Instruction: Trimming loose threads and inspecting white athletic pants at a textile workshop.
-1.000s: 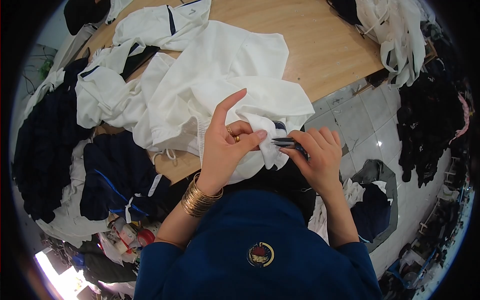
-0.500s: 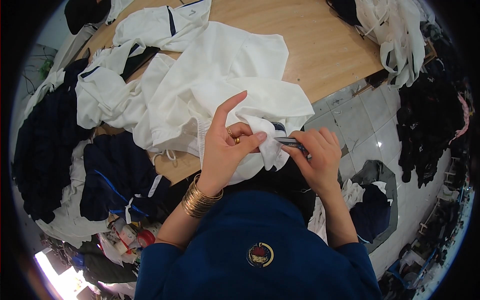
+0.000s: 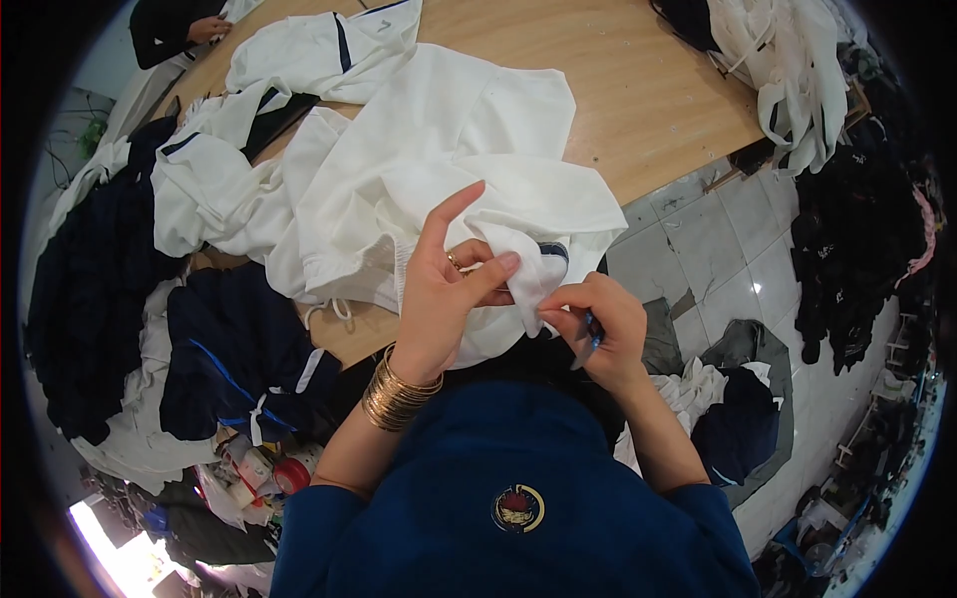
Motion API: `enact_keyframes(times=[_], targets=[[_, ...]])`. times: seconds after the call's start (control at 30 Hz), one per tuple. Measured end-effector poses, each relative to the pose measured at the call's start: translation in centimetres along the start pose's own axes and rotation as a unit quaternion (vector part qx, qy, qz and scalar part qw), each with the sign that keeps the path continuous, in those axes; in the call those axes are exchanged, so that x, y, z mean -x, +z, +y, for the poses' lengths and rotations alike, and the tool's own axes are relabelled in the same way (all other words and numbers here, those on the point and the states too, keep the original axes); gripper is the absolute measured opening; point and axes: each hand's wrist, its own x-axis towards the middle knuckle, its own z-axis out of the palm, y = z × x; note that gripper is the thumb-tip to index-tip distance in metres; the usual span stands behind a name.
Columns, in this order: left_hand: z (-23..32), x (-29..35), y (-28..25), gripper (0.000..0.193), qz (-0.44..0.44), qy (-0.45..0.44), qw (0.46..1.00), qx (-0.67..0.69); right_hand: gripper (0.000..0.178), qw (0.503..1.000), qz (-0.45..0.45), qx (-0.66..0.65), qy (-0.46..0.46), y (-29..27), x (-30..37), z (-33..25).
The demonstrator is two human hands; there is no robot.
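Observation:
My left hand point(image 3: 449, 294), with gold bangles at the wrist, pinches a fold of a white garment point(image 3: 449, 169) near its dark-trimmed edge, forefinger raised. My right hand point(image 3: 598, 329) grips a small blue-handled tool point(image 3: 592, 334) and also touches the same fold just right of my left thumb. The garment spreads over the front edge of a wooden table point(image 3: 638, 90).
More white garments with dark trim point(image 3: 319, 50) lie at the back left. Dark blue garments point(image 3: 229, 349) pile at the left and below the table edge. White and black clothes point(image 3: 797, 80) hang at the right. Tiled floor point(image 3: 718, 249) with cloth heaps lies to the right.
My right hand has drawn nearer to the left and turned downward, so the small tool now points down instead of across. My left hand keeps its pinch on the fold.

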Motion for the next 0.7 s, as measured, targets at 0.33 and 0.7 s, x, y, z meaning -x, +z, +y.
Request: enact_keyframes(times=[0.33, 0.7], targets=[[-0.2, -0.4, -0.3, 0.06, 0.041, 0.021, 0.999, 0.006, 0.01, 0.992, -0.018, -0.048, 0.119, 0.2, -0.2, -0.6], [-0.3, -1.1, -2.3, 0.055, 0.077, 0.057, 0.995, 0.005, 0.013, 0.831, -0.233, -0.473, 0.177, -4.5, -0.8, -0.7]])
